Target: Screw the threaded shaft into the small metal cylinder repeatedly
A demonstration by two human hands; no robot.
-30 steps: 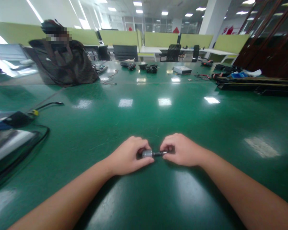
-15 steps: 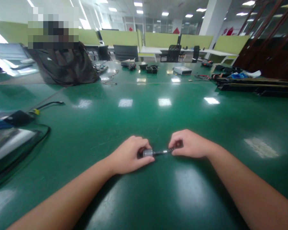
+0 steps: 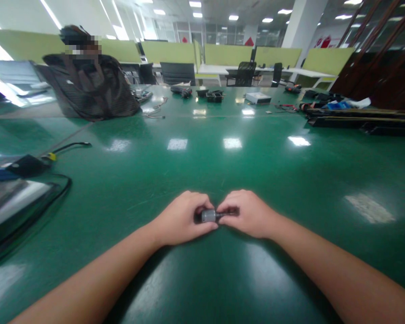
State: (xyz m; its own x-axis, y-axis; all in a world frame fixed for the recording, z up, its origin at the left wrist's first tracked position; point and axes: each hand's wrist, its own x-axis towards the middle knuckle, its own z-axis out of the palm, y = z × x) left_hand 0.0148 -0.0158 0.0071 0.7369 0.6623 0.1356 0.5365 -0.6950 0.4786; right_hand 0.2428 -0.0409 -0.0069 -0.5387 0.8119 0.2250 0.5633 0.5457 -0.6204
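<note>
Low over the green table (image 3: 202, 171), my left hand (image 3: 184, 218) is closed round a small grey cylindrical tool (image 3: 208, 216), with thumb and fingers on its thick body. A thin dark shaft sticks out of the body to the right. My right hand (image 3: 248, 213) pinches that shaft close to the grey body, its fingertips nearly touching those of my left hand. The far end of the shaft is mostly hidden in the right hand.
A large dark bag (image 3: 94, 94) stands at the back left, a person's head behind it. Left lie a device (image 3: 20, 198) and black cable (image 3: 67, 184). A white box (image 3: 257, 98) sits far back; long black parts (image 3: 361, 120) lie back right.
My right hand has moved left along the shaft, from its far end to beside the grey body. My left hand has stayed in place with its hold on the tool.
</note>
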